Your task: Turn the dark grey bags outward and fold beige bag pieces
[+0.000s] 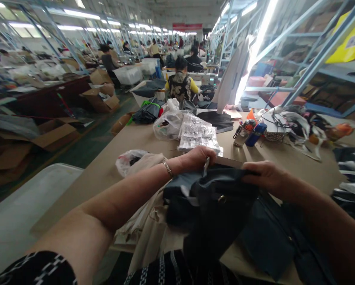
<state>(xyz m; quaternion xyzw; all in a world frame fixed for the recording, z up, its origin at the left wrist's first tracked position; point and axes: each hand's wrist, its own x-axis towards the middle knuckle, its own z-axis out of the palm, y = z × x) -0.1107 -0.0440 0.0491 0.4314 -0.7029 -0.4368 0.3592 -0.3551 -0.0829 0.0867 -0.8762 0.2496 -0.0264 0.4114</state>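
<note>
A dark garment (221, 213) hangs between my hands over the table's near edge. It has a round metal button or eyelet, and its lower part drops toward my lap. My right hand (264, 176) is closed on the garment's upper right edge. Closed fingers of my left hand (202, 156) hold a thin silvery piece (206, 166) at the upper left edge; its kind cannot be made out. Under and behind lies more dark grey-blue cloth (180, 184). Beige folded garments (153, 225) are stacked on the left, and another dark blue garment (266, 237) lies on the right.
The brown table (106, 174) bears clear plastic packets (198, 132), a plastic bag (130, 162), a steel bottle (244, 132) and a blue bottle (256, 133). Beyond it a person (181, 83) sits among cloth. A white bin (40, 202) and cardboard boxes (52, 134) stand left.
</note>
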